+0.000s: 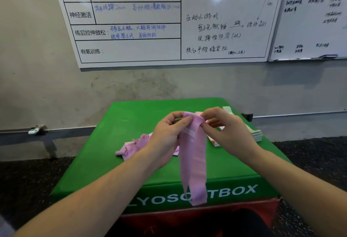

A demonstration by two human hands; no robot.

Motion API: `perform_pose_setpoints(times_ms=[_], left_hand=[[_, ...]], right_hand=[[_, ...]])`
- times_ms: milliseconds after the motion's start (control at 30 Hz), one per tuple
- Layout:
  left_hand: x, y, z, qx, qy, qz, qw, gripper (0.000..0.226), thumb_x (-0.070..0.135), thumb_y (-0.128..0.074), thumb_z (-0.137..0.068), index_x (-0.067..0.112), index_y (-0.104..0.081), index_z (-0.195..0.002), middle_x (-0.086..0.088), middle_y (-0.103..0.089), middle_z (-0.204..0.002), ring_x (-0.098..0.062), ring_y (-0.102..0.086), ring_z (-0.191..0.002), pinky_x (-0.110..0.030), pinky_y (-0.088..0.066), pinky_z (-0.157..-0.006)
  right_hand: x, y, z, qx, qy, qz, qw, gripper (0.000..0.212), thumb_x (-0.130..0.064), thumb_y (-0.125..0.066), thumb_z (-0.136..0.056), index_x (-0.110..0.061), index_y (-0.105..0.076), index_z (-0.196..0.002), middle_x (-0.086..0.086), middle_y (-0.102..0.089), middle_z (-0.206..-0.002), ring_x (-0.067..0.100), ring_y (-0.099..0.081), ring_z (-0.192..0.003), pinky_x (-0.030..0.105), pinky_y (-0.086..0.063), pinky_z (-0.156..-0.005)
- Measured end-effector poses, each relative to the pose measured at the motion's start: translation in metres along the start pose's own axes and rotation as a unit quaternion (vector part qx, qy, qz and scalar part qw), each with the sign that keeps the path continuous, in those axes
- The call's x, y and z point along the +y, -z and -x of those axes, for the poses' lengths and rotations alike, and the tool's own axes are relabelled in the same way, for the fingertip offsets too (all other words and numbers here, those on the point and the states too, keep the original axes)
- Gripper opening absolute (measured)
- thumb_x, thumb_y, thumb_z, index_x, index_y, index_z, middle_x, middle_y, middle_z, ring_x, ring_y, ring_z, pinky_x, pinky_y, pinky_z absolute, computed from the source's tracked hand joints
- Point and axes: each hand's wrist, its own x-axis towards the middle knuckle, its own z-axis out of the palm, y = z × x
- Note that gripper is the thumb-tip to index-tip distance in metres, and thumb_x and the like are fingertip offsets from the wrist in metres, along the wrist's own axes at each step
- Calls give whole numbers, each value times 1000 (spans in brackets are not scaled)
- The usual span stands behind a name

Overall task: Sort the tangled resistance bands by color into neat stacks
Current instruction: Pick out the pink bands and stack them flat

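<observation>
Pinching the pink band [193,154] by its top edge with both hands, left hand [167,135] and right hand [223,129], we let it hang lengthwise toward us, its stack [256,134] lying nearer our right.

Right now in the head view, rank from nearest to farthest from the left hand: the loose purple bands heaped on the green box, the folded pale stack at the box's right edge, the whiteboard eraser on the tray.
From the left hand:
1. Loose purple band heap, just left of it.
2. Folded pale stack, past the right hand.
3. Whiteboard eraser, far upper right.
</observation>
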Motion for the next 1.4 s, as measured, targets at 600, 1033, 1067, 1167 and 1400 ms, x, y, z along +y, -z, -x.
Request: perform_pose_setpoints(times_ms=[600,1033,1067,1167,1400], left_hand=[[-50,7,-18,10,20,-131,991,5,15,-61,-97,18,-63,-100,5,-71,-81,-7,-63,-69,-18,-48,-54],[-90,23,-117,111,97,-22,989,20,-2,-50,-97,9,-51,-114,-12,-68,-87,-20,-69,-61,-30,-58,-58],[-95,26,-126,114,105,-30,987,19,-1,-49,-98,8,-51,-115,-13,-66,-88,-20,-69,-62,-30,-58,-58],[-114,35,-154,113,141,-75,981,15,3,-47,-101,6,-52,-114,-14,-64,-90,-21,-67,-72,-31,-58,-60],[-165,60,-206,130,207,-132,961,28,3,-46,-102,5,-45,-130,-18,-57,-122,-30,-63,-110,-44,-56,-91]], right_hand=[[43,-23,-12,-18,-290,-292,911,20,-18,-56,-100,-6,-66,-112,7,-66,-92,20,-60,-81,33,-48,-68],[150,-73,54,-157,-378,-223,885,36,-2,-62,-93,-29,-51,-115,4,-69,-79,13,-62,-73,36,-54,-69],[160,-76,55,-154,-366,-185,899,40,-3,-63,-92,-31,-50,-117,6,-69,-80,15,-62,-73,39,-55,-70],[184,-82,58,-159,-328,-62,929,55,-12,-68,-89,-31,-43,-134,1,-69,-88,14,-60,-68,43,-53,-72],[219,-88,76,-209,-103,113,966,33,-37,-69,-84,-35,-65,-117,-9,-58,-113,14,-51,-100,38,-45,-87]])
